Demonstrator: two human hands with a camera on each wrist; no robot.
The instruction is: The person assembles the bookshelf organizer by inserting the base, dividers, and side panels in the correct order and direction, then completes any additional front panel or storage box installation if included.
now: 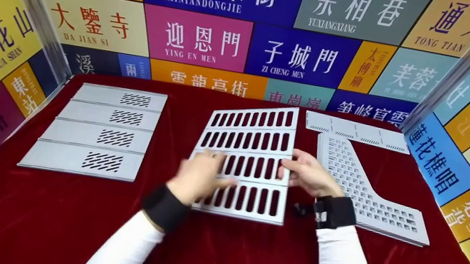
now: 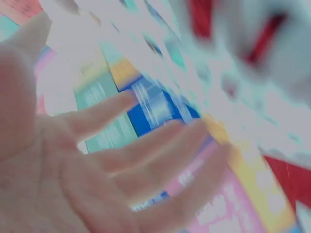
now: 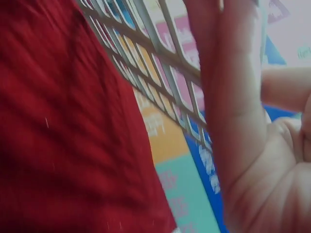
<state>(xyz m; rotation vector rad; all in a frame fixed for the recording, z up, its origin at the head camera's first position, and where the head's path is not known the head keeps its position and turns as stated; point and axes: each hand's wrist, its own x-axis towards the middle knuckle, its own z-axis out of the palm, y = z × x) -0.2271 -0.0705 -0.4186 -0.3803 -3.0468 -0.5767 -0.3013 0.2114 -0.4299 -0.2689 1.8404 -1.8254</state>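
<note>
A light grey panel (image 1: 255,153) with several rows of long rounded slots stands tilted up over the red cloth in the middle of the head view. At its right edge, my right hand (image 1: 311,173) pinches it between thumb and fingers. The right wrist view has the panel's slotted grid (image 3: 160,56) running up beside my fingers (image 3: 238,121), lifted off the cloth. My left hand (image 1: 199,176), blurred, overlaps the panel's lower left side. In the left wrist view its fingers (image 2: 155,145) are spread and nearly straight, with the panel blurred beyond them.
At left on the red cloth (image 1: 57,222) lies a row of grey panels (image 1: 67,132) with slanted slots. To the right lie a curved grey piece (image 1: 350,170) with small square holes and, behind it, flat grey strips (image 1: 354,132). Printed sign walls (image 1: 202,39) enclose the back and sides.
</note>
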